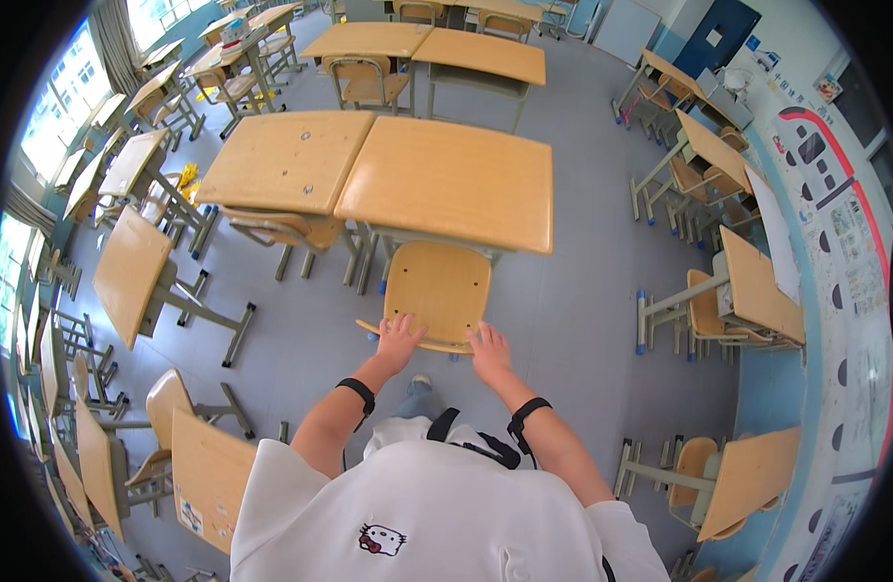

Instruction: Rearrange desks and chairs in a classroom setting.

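Note:
Right before me is a wooden school chair, its seat (437, 280) pointing away from me and its front edge near the double desk. My left hand (400, 342) is on the left part of the chair's curved backrest (446, 348), fingers laid over the top edge. At the right end of the same backrest, my right hand (492, 349) has its fingers over the edge; the thumbs and palms are partly hidden. Beyond the chair stands a wooden desk (446, 182), joined on its left by a second desk (286, 160) with another chair (286, 227) tucked under it.
Grey floor (577, 305) runs along the right side. Single desks (763, 284) with chairs line the right wall. To the left stand a tilted-looking desk (133, 273) and several more desks by the windows. Another desk (210, 476) is close behind my left side.

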Demonstrator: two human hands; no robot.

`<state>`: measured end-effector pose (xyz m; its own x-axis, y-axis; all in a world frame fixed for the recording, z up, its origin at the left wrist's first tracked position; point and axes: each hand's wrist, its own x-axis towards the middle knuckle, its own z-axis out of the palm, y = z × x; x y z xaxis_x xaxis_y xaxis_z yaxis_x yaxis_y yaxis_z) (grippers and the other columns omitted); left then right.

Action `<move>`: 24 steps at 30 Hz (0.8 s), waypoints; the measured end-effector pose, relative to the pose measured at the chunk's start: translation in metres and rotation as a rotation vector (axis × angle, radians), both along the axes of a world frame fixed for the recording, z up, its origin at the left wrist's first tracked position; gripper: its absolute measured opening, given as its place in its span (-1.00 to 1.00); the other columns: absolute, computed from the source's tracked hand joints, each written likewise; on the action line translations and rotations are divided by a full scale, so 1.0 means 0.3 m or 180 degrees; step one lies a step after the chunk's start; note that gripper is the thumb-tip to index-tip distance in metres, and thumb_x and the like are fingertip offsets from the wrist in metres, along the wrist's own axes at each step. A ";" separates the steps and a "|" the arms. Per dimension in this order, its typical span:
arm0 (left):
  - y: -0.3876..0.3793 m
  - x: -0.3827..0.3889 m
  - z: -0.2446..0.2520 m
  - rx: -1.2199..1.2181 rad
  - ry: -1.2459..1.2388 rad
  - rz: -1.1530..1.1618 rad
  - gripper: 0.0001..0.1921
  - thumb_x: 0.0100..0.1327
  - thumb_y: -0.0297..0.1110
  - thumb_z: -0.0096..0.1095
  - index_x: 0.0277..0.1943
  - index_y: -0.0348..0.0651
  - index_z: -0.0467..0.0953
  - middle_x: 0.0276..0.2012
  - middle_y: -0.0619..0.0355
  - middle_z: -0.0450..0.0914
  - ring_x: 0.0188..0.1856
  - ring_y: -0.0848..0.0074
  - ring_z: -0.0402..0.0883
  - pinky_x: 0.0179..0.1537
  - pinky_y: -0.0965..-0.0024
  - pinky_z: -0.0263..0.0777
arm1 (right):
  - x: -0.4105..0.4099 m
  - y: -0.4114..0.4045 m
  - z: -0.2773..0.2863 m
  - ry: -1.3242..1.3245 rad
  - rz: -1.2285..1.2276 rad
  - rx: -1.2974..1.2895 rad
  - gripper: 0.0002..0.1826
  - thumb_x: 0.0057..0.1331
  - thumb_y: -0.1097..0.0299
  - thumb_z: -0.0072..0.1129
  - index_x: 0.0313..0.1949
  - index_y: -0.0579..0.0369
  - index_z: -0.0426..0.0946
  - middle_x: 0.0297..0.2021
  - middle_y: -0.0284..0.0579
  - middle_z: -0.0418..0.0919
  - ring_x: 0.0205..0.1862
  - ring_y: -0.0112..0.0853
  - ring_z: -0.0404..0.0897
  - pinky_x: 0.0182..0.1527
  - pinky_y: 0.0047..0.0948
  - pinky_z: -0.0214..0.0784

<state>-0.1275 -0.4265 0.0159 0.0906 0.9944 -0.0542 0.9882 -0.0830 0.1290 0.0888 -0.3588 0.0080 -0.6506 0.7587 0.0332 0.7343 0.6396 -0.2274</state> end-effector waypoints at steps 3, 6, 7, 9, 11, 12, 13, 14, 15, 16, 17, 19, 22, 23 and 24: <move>0.179 -0.104 -0.010 0.0066 0.0200 -0.0114 -0.47 -0.05 -0.47 0.04 0.06 0.08 0.22 0.10 0.00 0.08 0.20 0.21 -0.04 0.05 -0.09 -0.13 | -0.049 0.135 0.061 0.0010 -0.0150 -0.0243 -0.54 0.03 0.40 0.00 -0.02 -0.03 0.24 0.05 -0.08 0.12 0.10 -0.20 0.12 0.09 -0.24 0.00; 0.344 -0.163 -0.008 0.0156 0.0145 0.0021 -0.46 -0.01 -0.45 0.01 0.09 0.11 0.15 0.17 -0.02 -0.02 0.24 0.19 -0.16 0.10 -0.16 -0.25 | -0.048 0.179 0.096 0.0072 -0.0294 -0.0322 -0.52 0.02 0.41 0.01 0.00 -0.01 0.22 0.06 -0.05 0.11 0.10 -0.15 0.12 0.08 -0.21 0.01; 0.392 -0.173 0.001 0.0156 0.0123 -0.0008 -0.46 -0.01 -0.45 0.01 0.09 0.11 0.15 0.17 -0.02 -0.02 0.24 0.19 -0.16 0.10 -0.16 -0.25 | -0.028 0.172 0.079 0.0106 -0.0362 -0.0254 -0.51 0.02 0.41 0.01 0.00 0.01 0.21 0.07 -0.03 0.11 0.10 -0.12 0.12 0.08 -0.18 0.02; 0.486 -0.194 0.021 0.0173 0.0388 -0.0101 -0.35 -0.06 -0.46 0.07 0.15 0.07 0.07 0.18 -0.03 -0.07 0.25 0.17 -0.19 0.09 -0.18 -0.27 | 0.033 0.169 0.028 0.0172 -0.0652 -0.0510 -0.50 0.01 0.41 0.01 0.01 0.02 0.21 0.06 0.00 0.11 0.09 -0.11 0.13 0.07 -0.18 0.03; 0.569 -0.206 0.016 0.0191 0.0435 -0.0124 -0.34 -0.06 -0.45 0.08 0.16 0.07 0.05 0.19 -0.03 -0.08 0.25 0.17 -0.20 0.09 -0.19 -0.27 | 0.128 0.139 -0.042 0.0117 -0.1070 -0.0940 -0.48 0.01 0.41 0.00 0.02 0.06 0.19 0.05 0.06 0.13 0.08 -0.08 0.14 0.05 -0.19 0.06; 0.605 -0.211 0.009 0.0220 0.0485 -0.0113 -0.32 -0.06 -0.44 0.09 0.17 0.07 0.03 0.19 -0.02 -0.09 0.26 0.17 -0.21 0.09 -0.19 -0.28 | 0.189 0.123 -0.064 -0.0033 -0.1225 -0.1111 -0.47 0.00 0.41 0.00 0.03 0.07 0.18 0.04 0.09 0.14 0.07 -0.06 0.15 0.05 -0.22 0.08; 0.621 -0.229 -0.004 0.0184 0.0497 -0.0091 -0.32 -0.06 -0.44 0.09 0.17 0.07 0.03 0.19 -0.02 -0.09 0.26 0.17 -0.21 0.09 -0.19 -0.28 | 0.224 0.109 -0.040 -0.0086 -0.1327 -0.1452 -0.49 0.01 0.38 -0.04 0.03 0.05 0.19 0.03 0.09 0.16 0.06 -0.07 0.18 0.03 -0.18 0.10; 0.631 -0.248 -0.015 0.0132 0.0574 0.0024 -0.32 -0.06 -0.44 0.09 0.18 0.08 0.02 0.19 0.00 -0.09 0.26 0.18 -0.21 0.09 -0.20 -0.28 | 0.267 0.097 -0.012 -0.0152 -0.1407 -0.1784 -0.50 0.02 0.36 -0.07 0.03 0.02 0.19 0.03 0.08 0.19 0.04 -0.08 0.21 0.02 -0.15 0.12; 0.670 -0.232 -0.003 0.0130 0.0625 0.0044 -0.32 -0.05 -0.44 0.08 0.18 0.09 0.01 0.20 0.02 -0.08 0.26 0.19 -0.21 0.09 -0.21 -0.29 | 0.372 0.073 -0.066 -0.0260 -0.1634 -0.1889 -0.53 0.02 0.35 -0.08 0.00 0.07 0.22 0.01 0.09 0.21 0.02 -0.06 0.23 0.02 -0.18 0.13; 0.713 -0.203 0.024 0.0162 0.0600 -0.0034 -0.32 -0.05 -0.44 0.08 0.18 0.09 0.01 0.20 0.02 -0.08 0.26 0.19 -0.21 0.09 -0.21 -0.29 | 0.495 0.030 -0.155 -0.0361 -0.1895 -0.1986 -0.55 0.02 0.33 -0.08 -0.03 0.12 0.25 -0.01 0.10 0.23 0.00 -0.04 0.25 0.02 -0.21 0.15; 0.740 -0.186 0.052 -0.0016 0.0505 -0.0015 -0.35 -0.02 -0.47 0.04 0.17 0.10 0.03 0.20 0.05 -0.07 0.26 0.23 -0.20 0.10 -0.20 -0.32 | 0.594 -0.012 -0.209 -0.0352 -0.1953 -0.1964 -0.57 0.03 0.31 -0.07 -0.07 0.14 0.29 -0.07 0.10 0.28 -0.04 -0.06 0.28 -0.02 -0.23 0.17; 0.755 -0.182 0.067 -0.0186 0.0419 0.0115 -0.38 0.00 -0.50 -0.01 0.17 0.11 0.05 0.20 0.09 -0.06 0.26 0.26 -0.19 0.11 -0.19 -0.34 | 0.674 -0.026 -0.212 -0.0361 -0.1901 -0.1921 -0.59 0.03 0.29 -0.06 -0.11 0.16 0.33 -0.13 0.10 0.34 -0.08 -0.07 0.31 -0.05 -0.25 0.19; 0.714 -0.178 0.030 -0.0149 0.0523 0.0635 -0.40 0.03 -0.49 -0.04 0.17 0.08 0.03 0.18 0.11 -0.02 0.26 0.29 -0.16 0.12 -0.18 -0.41 | 0.746 -0.020 -0.136 -0.0583 -0.1826 -0.2039 -0.61 0.03 0.30 -0.06 -0.12 0.16 0.34 -0.16 0.11 0.36 -0.09 -0.07 0.32 -0.06 -0.25 0.19; 0.686 -0.170 0.006 0.0182 0.0355 0.1119 -0.42 0.03 -0.49 -0.06 0.16 0.02 0.04 0.17 0.10 -0.01 0.25 0.29 -0.15 0.13 -0.16 -0.40 | 0.766 -0.026 -0.134 -0.0670 -0.1540 -0.1953 -0.62 0.04 0.30 -0.07 -0.13 0.16 0.35 -0.18 0.11 0.38 -0.10 -0.07 0.33 -0.05 -0.24 0.19; 0.661 -0.139 -0.020 0.0500 0.0176 0.1605 -0.43 0.03 -0.49 -0.07 0.16 -0.03 0.04 0.16 0.09 0.01 0.25 0.30 -0.14 0.13 -0.14 -0.39 | 0.799 -0.016 -0.132 -0.0782 -0.1258 -0.1872 -0.63 0.04 0.30 -0.07 -0.14 0.16 0.36 -0.21 0.11 0.40 -0.11 -0.07 0.34 -0.05 -0.24 0.19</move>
<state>-0.1692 -0.2283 0.0099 -0.3997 0.9103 0.1076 0.9153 0.3901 0.0999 0.3284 -0.3637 -0.0316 -0.2622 0.7851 -0.5611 0.9579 0.1411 -0.2501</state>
